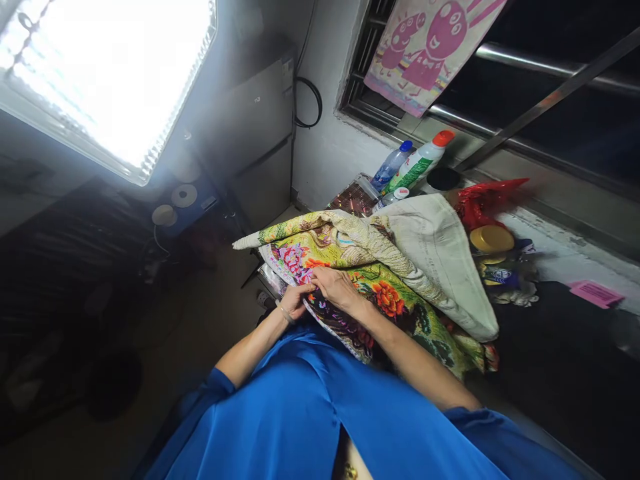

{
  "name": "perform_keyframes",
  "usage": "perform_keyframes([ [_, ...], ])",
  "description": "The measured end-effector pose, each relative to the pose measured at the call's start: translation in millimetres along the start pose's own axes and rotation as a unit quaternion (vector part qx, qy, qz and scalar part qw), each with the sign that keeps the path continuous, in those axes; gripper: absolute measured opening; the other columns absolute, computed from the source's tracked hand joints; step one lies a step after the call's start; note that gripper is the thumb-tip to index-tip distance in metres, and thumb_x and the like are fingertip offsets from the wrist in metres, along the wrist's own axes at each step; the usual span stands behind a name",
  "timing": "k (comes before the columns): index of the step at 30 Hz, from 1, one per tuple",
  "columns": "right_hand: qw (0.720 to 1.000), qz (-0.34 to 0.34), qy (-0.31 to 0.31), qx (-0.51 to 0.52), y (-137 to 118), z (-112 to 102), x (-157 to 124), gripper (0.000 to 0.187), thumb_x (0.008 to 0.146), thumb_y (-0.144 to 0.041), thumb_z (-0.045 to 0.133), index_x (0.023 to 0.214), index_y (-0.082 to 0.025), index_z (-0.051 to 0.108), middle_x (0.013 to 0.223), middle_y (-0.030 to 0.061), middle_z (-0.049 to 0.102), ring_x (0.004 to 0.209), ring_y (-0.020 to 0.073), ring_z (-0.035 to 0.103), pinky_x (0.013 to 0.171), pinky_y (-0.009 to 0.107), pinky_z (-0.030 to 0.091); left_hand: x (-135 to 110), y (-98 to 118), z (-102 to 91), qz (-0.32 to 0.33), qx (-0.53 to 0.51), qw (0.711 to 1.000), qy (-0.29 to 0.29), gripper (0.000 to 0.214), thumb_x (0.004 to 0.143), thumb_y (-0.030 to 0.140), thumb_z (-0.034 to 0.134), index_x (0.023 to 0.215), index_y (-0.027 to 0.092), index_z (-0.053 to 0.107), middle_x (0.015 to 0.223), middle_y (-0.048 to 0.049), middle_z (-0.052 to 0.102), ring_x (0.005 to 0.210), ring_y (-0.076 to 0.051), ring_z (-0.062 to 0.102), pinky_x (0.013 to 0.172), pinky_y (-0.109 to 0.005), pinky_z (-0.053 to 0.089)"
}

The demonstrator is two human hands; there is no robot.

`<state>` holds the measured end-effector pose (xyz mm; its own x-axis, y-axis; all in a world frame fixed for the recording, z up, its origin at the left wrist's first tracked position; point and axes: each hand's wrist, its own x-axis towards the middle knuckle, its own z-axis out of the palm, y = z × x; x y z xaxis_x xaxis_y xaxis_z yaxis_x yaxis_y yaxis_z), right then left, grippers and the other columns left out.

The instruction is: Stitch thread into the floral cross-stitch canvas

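A large embroidered cloth (389, 298) with bright flowers on a yellow-green and dark ground lies in folds in front of me. Its pale plain back (425, 240) shows where one part is turned over on the right. My left hand (296, 300), with a bangle at the wrist, is closed on the cloth's near left edge. Close against it, my right hand (336, 287) rests over the flowered side, fingers pinched together by the left fingertips. Whatever is in that pinch is too small to make out.
Bottles, including a white one with an orange cap (417, 163), stand behind the cloth by the window. A red plastic bag (483, 203) and a jar with a golden lid (491, 238) are at right. A bright lamp (110, 73) hangs upper left, near a grey fridge (250, 113).
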<state>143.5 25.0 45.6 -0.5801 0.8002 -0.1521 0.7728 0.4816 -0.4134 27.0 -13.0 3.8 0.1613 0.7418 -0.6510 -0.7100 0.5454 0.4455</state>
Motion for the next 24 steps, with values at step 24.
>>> perform_keyframes([
  [24,0.922,0.086,0.134,0.352,29,3,5,0.015,0.075,-0.024,0.056,0.073,-0.018,0.07,0.076,0.0037,0.073,0.07,0.0169,0.066,0.07,0.03,0.051,0,-2,2.9,0.012,-0.018,0.999,0.03,0.046,0.039,0.004,0.078,0.082,0.014,0.065,0.078,-0.0075,0.072,0.092,-0.029,0.066,0.089,-0.043,0.048],
])
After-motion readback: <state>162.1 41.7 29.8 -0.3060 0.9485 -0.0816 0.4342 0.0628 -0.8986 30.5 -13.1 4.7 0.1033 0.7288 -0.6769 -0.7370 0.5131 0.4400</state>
